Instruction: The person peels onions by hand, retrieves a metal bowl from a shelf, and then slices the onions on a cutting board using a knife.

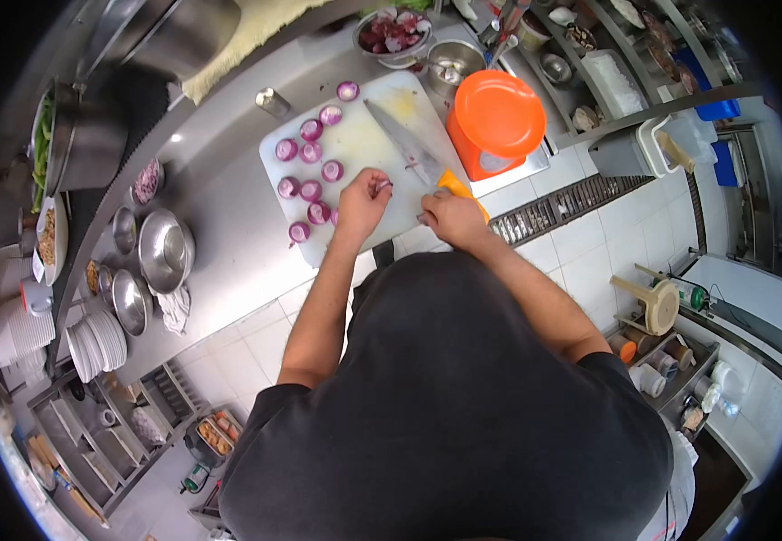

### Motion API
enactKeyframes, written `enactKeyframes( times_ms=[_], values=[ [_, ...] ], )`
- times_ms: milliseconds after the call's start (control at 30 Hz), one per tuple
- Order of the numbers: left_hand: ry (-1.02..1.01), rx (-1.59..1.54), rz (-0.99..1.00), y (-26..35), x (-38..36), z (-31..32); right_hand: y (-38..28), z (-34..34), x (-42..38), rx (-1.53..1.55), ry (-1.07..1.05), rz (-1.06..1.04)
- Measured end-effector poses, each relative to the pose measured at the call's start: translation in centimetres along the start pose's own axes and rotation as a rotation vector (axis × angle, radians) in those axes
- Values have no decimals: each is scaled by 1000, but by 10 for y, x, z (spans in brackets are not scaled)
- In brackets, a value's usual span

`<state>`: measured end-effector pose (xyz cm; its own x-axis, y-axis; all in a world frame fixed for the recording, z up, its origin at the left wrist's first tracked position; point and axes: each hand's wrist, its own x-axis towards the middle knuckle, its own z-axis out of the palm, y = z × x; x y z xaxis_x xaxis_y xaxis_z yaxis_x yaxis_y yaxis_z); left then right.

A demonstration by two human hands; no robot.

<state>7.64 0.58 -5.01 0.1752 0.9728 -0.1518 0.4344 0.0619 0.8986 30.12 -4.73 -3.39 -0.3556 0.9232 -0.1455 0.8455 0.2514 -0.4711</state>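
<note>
My left hand (365, 206) is over the near part of the white cutting board (368, 135), fingers closed in a pinch on a small purple onion piece (385, 185). Several peeled red onions (332, 170) with cut tops sit along the board's left side; one is partly hidden by my left hand. A large knife (406, 144) lies across the board's right side, its yellow handle (459, 187) towards me. My right hand (452, 219) is closed at the board's near right edge, against or just over that handle. What its fingers hold is too small to make out.
An orange bin (497, 117) stands right of the board. Behind are a bowl of onion skins (394, 36) and a metal pot (454, 65). A metal cup (272, 101) stands left of the board; steel bowls (165, 251) and stacked plates (96, 345) are farther left.
</note>
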Motion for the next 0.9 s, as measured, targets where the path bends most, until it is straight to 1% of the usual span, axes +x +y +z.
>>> enactKeyframes(
  times_ms=[100, 133, 167, 233, 300, 367, 467, 533, 567, 633, 700, 767, 833, 900],
  values=[
    [-39, -116, -63, 10, 16, -11, -10, -28, 17, 63, 98, 18],
    [-24, -145, 4, 13, 29, -17, -9, -38, 31, 104, 229, -32],
    [2, -182, 40, 18, 47, -25, -6, -50, 49, 70, 254, -20],
    [43, -252, 111, 42, 93, -44, -9, -97, 91, 7, 305, 14],
    [90, -298, 232, 73, 143, -57, -5, -132, 137, 48, 463, 15],
    [91, -89, 251, 114, 185, -67, 1, -164, 184, -56, 464, 98],
    [152, 275, 292, 112, 281, -51, 7, -197, 239, 120, 263, 378],
    [164, 343, 470, 76, 354, -35, 18, -192, 253, 24, 351, 347],
    [160, 437, 480, 82, 349, -30, 26, -189, 257, -23, 388, 333],
    [154, 625, 506, 89, 342, -19, 21, -186, 232, 83, 452, 297],
    [-5, 468, 372, 88, 344, -13, 15, -182, 194, 144, 568, 273],
    [-30, 460, 459, 80, 336, -12, 15, -171, 147, 355, 691, 160],
    [-15, 464, 514, 79, 324, -11, 7, -169, 91, 496, 737, 182],
    [43, 479, 539, 81, 308, -13, 11, -162, 44, 506, 797, 205]
  ],
)
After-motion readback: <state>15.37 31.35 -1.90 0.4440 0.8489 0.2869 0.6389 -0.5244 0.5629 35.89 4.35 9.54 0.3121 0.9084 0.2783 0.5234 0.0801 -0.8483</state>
